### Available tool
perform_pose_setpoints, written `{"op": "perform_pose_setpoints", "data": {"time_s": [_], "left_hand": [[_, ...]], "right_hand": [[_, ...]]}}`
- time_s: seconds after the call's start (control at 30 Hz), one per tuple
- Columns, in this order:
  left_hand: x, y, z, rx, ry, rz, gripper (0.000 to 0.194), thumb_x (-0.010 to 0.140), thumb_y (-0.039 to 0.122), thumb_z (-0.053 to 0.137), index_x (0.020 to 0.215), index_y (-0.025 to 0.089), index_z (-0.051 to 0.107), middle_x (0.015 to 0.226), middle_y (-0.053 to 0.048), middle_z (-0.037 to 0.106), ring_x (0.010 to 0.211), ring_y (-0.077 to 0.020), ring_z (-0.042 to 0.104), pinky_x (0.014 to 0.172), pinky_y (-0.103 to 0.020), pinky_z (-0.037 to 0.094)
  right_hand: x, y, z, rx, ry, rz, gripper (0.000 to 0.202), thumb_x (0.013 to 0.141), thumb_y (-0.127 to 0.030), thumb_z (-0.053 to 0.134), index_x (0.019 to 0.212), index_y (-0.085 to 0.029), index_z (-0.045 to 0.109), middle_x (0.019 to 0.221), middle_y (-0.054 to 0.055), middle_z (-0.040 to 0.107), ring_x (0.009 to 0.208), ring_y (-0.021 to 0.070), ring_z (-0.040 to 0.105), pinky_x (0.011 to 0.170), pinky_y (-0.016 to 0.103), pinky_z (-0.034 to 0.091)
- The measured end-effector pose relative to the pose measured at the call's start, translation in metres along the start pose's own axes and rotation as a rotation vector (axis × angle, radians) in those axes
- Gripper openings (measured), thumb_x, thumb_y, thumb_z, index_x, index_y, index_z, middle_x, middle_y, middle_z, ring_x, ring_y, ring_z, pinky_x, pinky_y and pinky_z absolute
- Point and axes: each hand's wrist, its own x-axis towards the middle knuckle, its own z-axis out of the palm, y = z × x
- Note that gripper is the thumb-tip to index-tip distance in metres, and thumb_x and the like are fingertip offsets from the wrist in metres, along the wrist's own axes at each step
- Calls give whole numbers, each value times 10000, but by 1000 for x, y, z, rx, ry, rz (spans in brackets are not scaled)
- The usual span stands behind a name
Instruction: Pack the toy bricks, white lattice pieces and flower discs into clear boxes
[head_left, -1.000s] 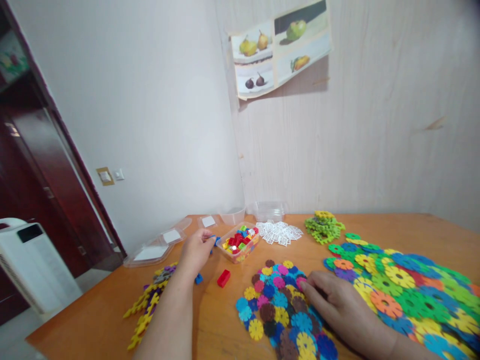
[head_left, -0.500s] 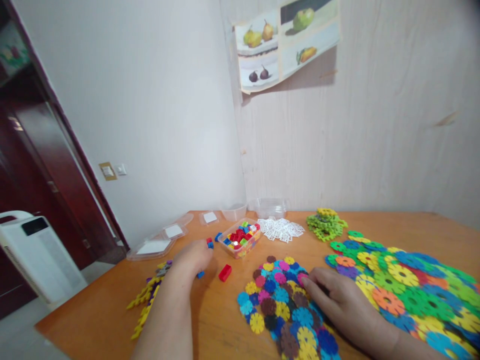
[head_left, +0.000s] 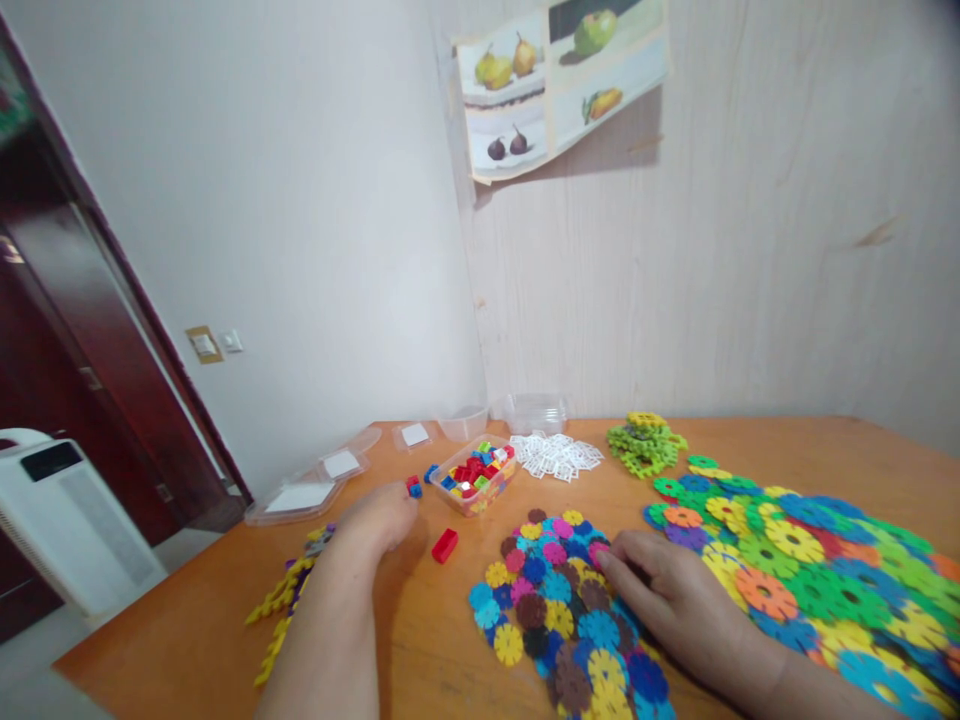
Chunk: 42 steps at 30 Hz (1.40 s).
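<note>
My left hand (head_left: 386, 515) reaches over the table left of centre, back of the hand up; its fingertips are hidden, so what it holds cannot be made out. Small red and blue bricks (head_left: 414, 487) lie just past it, and a red brick (head_left: 445, 546) lies to its right. Behind stands a clear box (head_left: 474, 478) of mixed bricks. My right hand (head_left: 652, 570) rests at the right edge of a pile of small flower discs (head_left: 559, 610), thumb and forefinger close together by a pink disc (head_left: 598, 553). Whether it grips the disc is unclear.
Large flower discs (head_left: 817, 560) cover the right side. White pieces (head_left: 555, 456), a green stack (head_left: 645, 445) and clear containers (head_left: 463, 424) stand at the back. Lids (head_left: 296, 497) and yellow pieces (head_left: 281, 592) lie at the left.
The blue brick seen beside my left hand's fingers is no longer visible. My right hand stays by the small discs. The whole view has shifted slightly.
</note>
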Motion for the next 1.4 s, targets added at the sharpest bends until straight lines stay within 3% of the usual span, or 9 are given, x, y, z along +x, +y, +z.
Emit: {"op": "perform_pose_setpoints", "data": {"time_s": [0.1,0.23,0.47,0.67,0.8,0.93,1.17,1.27,1.4], "left_hand": [[0,2,2,67,-65,-35,117,701,310,641,627,221,660,559,-55,637,676,-256,656,641,-306,429],[-6,11,2,77,-125,39,169,765,296,567,647,213,655,576,-50,635,671,-235,633,626,-293,410],[-6,12,-8,259,58,30,216,824,283,474,726,209,652,808,-108,716,767,-253,645,619,-301,393],[-3,8,-5,244,-79,-1,217,839,293,484,734,206,654,793,-121,715,752,-258,653,632,-305,399],[-1,9,-2,133,-52,119,233,867,285,446,811,217,662,864,-72,724,793,-210,639,635,-264,394],[3,6,2,126,-23,111,153,801,250,496,766,222,643,787,-36,702,729,-185,613,580,-251,362],[1,2,20,108,-143,46,58,595,173,626,596,224,599,535,-2,593,549,-178,540,547,-270,334],[5,0,24,95,-108,37,69,605,160,620,583,216,586,528,-2,591,566,-178,555,566,-269,355],[11,5,18,-54,58,64,34,693,194,590,677,204,618,631,-12,649,645,-173,600,588,-251,404]], "right_hand": [[0,-1,0,0,-6,6,432,1003,-500,393,682,-230,496,650,15,599,609,159,529,592,280,375],[0,-2,-1,1,-17,8,428,1002,-496,396,682,-229,494,662,15,601,623,160,533,599,280,371],[1,-5,-3,-9,-5,19,448,1002,-508,384,667,-229,487,651,18,600,618,163,538,585,280,367],[1,-6,-3,-13,-6,11,439,1003,-494,387,673,-229,501,658,16,607,627,163,545,582,277,361],[0,-6,-3,-15,-5,10,437,1004,-485,391,670,-227,504,660,12,610,622,158,542,575,277,348],[-1,-5,-3,-15,-10,20,437,1004,-490,391,673,-226,497,666,9,607,632,158,544,583,276,346],[0,-5,-3,-12,-7,14,445,1004,-501,378,672,-228,496,666,20,609,636,165,548,588,277,359],[1,-6,-3,-12,-2,8,451,1004,-502,373,670,-228,502,654,23,607,622,164,544,577,278,359],[1,-6,-3,-11,0,4,454,1005,-499,371,665,-229,505,653,21,613,621,163,553,572,276,356]]}}
